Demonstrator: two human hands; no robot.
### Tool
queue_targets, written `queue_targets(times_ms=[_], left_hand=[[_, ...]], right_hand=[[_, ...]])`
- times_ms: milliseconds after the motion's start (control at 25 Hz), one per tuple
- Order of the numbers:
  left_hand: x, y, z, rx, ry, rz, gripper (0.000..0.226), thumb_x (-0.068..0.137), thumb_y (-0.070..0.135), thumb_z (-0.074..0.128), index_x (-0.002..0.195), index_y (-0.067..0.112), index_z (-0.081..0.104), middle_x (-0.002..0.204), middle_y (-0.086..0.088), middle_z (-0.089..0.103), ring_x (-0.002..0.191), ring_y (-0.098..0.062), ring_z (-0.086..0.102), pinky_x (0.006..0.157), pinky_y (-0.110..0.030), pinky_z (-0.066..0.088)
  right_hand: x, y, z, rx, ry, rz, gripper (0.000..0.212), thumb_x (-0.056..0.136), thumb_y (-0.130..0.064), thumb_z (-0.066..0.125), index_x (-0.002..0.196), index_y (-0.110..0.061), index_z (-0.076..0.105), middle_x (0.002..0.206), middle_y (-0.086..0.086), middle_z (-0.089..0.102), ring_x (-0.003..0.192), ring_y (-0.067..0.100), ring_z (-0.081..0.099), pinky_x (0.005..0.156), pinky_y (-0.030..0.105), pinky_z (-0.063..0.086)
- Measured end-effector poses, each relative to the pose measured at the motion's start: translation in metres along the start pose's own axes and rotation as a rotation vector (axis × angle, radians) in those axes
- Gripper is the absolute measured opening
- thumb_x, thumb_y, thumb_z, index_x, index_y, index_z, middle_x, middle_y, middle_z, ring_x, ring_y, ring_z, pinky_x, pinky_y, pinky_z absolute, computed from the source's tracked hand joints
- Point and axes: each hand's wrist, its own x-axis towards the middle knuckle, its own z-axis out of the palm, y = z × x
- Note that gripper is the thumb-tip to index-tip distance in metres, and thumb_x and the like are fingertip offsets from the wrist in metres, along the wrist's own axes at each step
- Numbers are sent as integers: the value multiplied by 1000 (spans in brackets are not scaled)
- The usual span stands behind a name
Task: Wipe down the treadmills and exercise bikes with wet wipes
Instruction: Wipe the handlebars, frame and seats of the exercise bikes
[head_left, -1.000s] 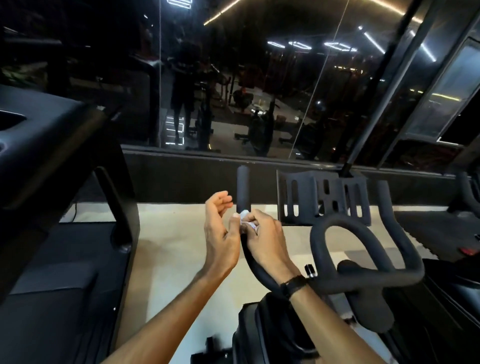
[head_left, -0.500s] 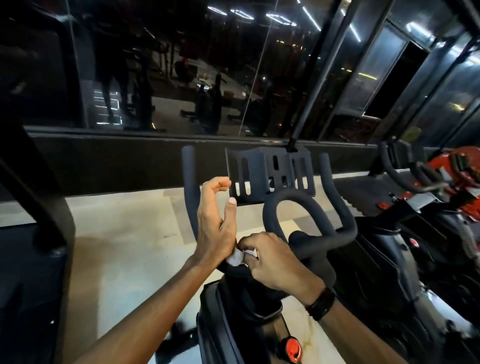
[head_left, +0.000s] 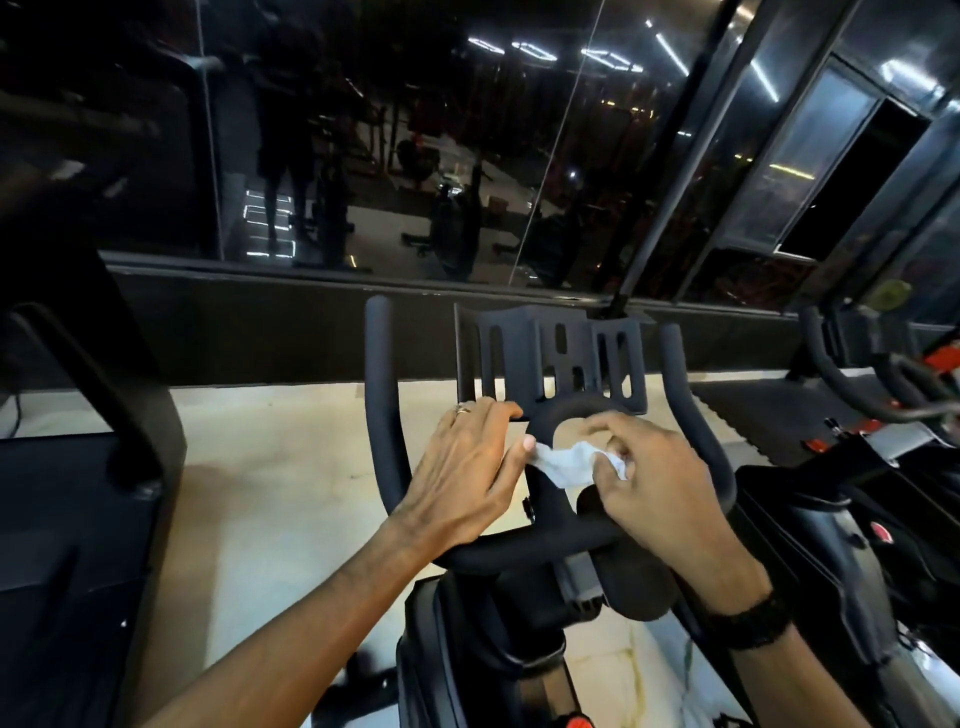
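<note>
Both hands, left hand (head_left: 462, 467) and right hand (head_left: 660, 483), pinch the wipe (head_left: 566, 462) over the handlebar (head_left: 545, 545); no legible writing.

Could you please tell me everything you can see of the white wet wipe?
The crumpled white wet wipe looks like thin, soft cloth, bunched and stretched sideways. The left hand holds its left end with the thumb, and the right hand pinches its right end. It lies over the black padded handlebar loop of the exercise bike.

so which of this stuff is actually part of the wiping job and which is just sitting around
In use:
wet wipe, pinched between left hand and right hand
bike handlebars
slotted tablet holder, on the same bike

Just there:
neighbouring red bike
treadmill frame at left
mirror wall
</note>
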Motion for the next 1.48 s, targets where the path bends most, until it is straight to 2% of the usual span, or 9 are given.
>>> queue_targets(times_ms=[200,360,440,520,640,720,840,1120,1480], left_hand=[[1,3,5,53,141,17,41,105,37,28,115,11,57,103,-3,65,92,-23,61,90,-43,43],[1,7,7,175,160,102,41,104,32,27,106,9,61,96,-5,64,78,-25,59,88,-44,43],[-1,7,7,212,159,134,39,103,31,29,105,9,61,92,-6,63,76,-25,58,89,-44,43],[-1,7,5,218,177,131,40,103,31,29,106,8,62,91,-6,62,76,-24,58,89,-43,42],[0,8,4,215,198,122,45,104,34,25,112,7,60,93,-7,63,78,-24,58,88,-43,42],[0,8,4,227,198,128,47,104,36,23,110,8,60,93,-7,62,78,-24,58,87,-44,41],[-1,7,6,275,174,135,44,104,35,26,107,8,60,91,-7,61,77,-24,57,87,-42,40],[4,7,9,318,-85,117,46,100,49,34,119,15,59,107,0,57,90,-19,58,96,-41,40],[5,4,13,324,-89,116,46,99,50,35,117,16,61,109,1,59,92,-19,61,96,-41,41]], right_hand=[[-35,-1,43,126,-275,-111,21,85,-40,51,93,-29,67,85,-12,57,81,11,57,71,35,49],[-3,-3,59,-37,-123,-272,5,78,-17,69,78,-15,64,80,-4,58,80,20,56,61,31,45],[10,-8,68,-115,-83,-369,18,65,-6,77,79,-9,65,81,2,60,76,23,56,56,31,48],[23,-10,72,-116,-59,-412,30,57,-7,81,83,-8,67,82,2,60,74,21,55,57,27,45],[44,-9,71,-159,0,-425,21,65,-11,80,79,-12,65,78,-1,55,72,17,52,59,22,34],[57,-7,72,-170,22,-373,6,81,-15,71,81,-14,65,81,-2,55,77,17,53,60,26,39],[80,3,75,-78,58,-182,13,95,-20,56,89,-14,67,91,0,59,88,20,56,66,30,39],[100,48,65,-31,114,140,12,93,-13,58,93,-17,69,105,4,62,96,30,63,75,39,49],[75,104,48,6,107,395,14,92,-14,57,91,-17,71,100,12,69,96,38,62,75,41,48]])
